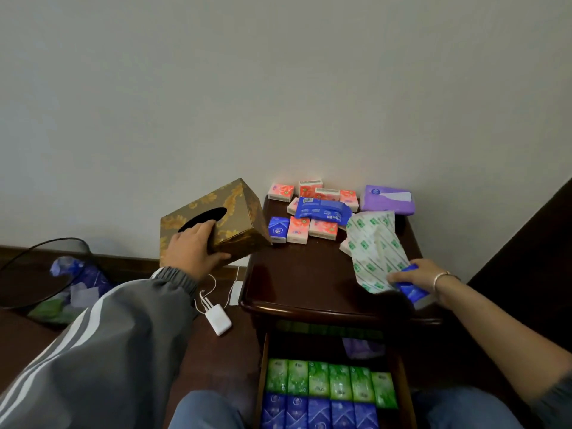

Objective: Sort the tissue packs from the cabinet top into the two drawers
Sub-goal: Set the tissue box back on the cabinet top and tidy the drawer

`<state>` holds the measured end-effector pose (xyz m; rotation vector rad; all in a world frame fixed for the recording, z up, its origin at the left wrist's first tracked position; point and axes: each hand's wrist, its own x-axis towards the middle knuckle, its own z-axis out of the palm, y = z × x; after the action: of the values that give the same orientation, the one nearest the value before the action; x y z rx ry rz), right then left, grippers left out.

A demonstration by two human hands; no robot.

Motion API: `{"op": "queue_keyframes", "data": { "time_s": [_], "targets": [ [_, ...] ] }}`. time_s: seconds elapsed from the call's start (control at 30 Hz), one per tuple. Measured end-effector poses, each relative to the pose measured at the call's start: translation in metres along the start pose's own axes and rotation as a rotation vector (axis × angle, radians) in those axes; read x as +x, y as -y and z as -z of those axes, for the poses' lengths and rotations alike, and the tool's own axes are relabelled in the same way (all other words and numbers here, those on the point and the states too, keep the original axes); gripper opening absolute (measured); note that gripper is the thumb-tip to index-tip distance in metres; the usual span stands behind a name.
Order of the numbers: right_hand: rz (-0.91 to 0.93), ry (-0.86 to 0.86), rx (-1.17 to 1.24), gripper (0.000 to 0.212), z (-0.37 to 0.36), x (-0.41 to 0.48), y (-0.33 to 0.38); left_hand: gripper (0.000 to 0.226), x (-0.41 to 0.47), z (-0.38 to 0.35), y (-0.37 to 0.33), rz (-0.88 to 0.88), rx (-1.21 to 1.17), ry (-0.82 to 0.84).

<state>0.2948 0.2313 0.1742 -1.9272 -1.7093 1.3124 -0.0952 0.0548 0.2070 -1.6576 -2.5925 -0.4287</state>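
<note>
A person's left hand (192,253) grips a gold patterned tissue box (213,221), held tilted in the air left of a dark wooden cabinet (297,283). The right hand (413,275) clutches a blue tissue pack (413,289) and a green-printed white pack (376,249) on the tabletop. Pink packs (312,209) sit near the wall. Below, an open drawer (331,394) holds green and blue rows.

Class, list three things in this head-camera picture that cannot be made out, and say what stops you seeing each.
1. Upper drawer: its contents sit in shadow under the cabinet top.
2. Blue pack: partly covered by the right hand and the green-and-white pack.
3. Lower drawer: its blue row is cut off by the bottom edge.
</note>
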Motion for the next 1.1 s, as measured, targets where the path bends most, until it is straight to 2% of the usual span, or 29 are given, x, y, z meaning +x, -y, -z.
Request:
{"op": "queue_keyframes", "data": {
  "time_s": [0.17, 0.27, 0.4, 0.53, 0.73, 0.83, 0.97, 1.03, 1.1],
  "targets": [
    [-0.083, 0.011, 0.109, 0.042, 0.009, -0.008, -0.027, 0.080, -0.020, -0.012, -0.043, -0.156, 0.096, 0.195],
    [-0.117, -0.015, 0.173, 0.046, 0.011, -0.006, -0.040, 0.079, -0.035, -0.027, -0.071, -0.263, 0.112, 0.321],
    [-0.138, -0.019, 0.236, 0.043, 0.016, -0.007, -0.052, 0.077, -0.044, -0.048, -0.105, -0.352, 0.190, 0.391],
    [-0.164, -0.044, 0.215, 0.049, 0.023, -0.005, -0.058, 0.076, -0.039, -0.065, -0.139, -0.396, 0.215, 0.445],
    [-0.175, -0.039, 0.211, 0.044, 0.023, 0.003, -0.058, 0.072, -0.027, -0.080, -0.172, -0.417, 0.148, 0.421],
    [-0.152, -0.065, 0.244, 0.042, 0.026, 0.011, -0.058, 0.075, -0.023, -0.070, -0.170, -0.398, -0.019, 0.412],
    [-0.098, -0.085, 0.308, 0.041, 0.033, 0.021, -0.056, 0.045, 0.010, -0.040, -0.144, -0.311, -0.385, 0.150],
    [-0.060, -0.086, 0.338, 0.042, 0.035, 0.025, -0.053, 0.034, 0.043, -0.033, -0.124, -0.242, -0.376, 0.035],
    [-0.037, -0.076, 0.352, 0.044, 0.035, 0.030, -0.050, 0.032, 0.076, -0.037, -0.104, -0.152, -0.297, 0.051]
  ]
}}
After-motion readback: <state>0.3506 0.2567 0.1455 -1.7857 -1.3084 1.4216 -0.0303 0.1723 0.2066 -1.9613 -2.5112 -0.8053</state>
